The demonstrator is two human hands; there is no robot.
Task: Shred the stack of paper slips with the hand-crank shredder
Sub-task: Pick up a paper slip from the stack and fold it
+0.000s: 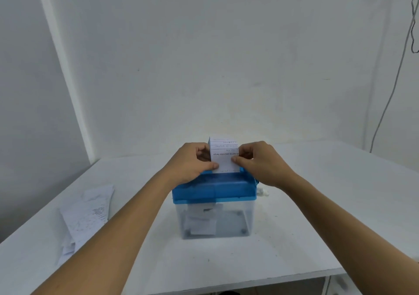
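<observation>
At frame centre both hands — left hand [192, 162], right hand [258, 161] — pinch one paper slip [224, 156] upright by its edges, probably to feed it squarely into the shredder [215, 190].

left hand [192, 161]: bare, thumbnail short
right hand [258, 161]: bare, thumbnail short
left forearm [127, 226]: bare from wrist to frame edge, slim
right forearm [328, 215]: bare from wrist to frame edge, slim

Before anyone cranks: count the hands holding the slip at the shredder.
2. The left hand pinches the slip by its left edge, the right hand by its right edge, above the blue shredder.
</observation>
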